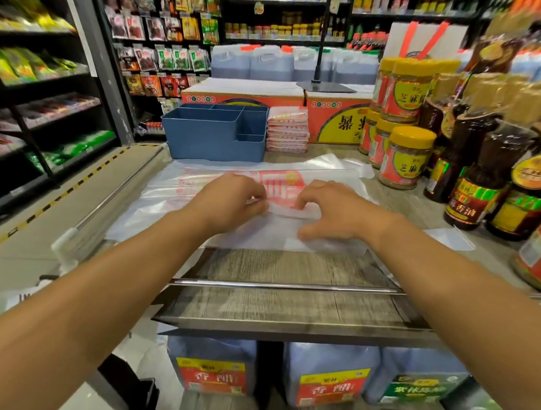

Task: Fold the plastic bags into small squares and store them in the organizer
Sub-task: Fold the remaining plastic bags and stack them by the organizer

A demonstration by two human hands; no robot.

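- Counter (402, 206): pale surface under both hands, in a shop aisle, with a lower wood-grain shelf nearer the person.
- Plastic bag (155, 208): clear with red print, spread flat on the counter beneath the grip and running out left and right of it.
- Organizer (208, 139): blue, several compartments, standing beyond the grip and a little left, at the far edge of the bag.
- Folded bags (287, 131): a red-and-white stack just right of the organizer, touching its side.
- Jars (405, 158): yellow-lidded, with dark bottles, right of the grip and apart from the bag's middle.
- Left hand (231, 201): fingers curled, pinching a folded ridge of the bag.
- Right hand (333, 210): fingers curled onto the same ridge, thumb down on the bag nearer the person.
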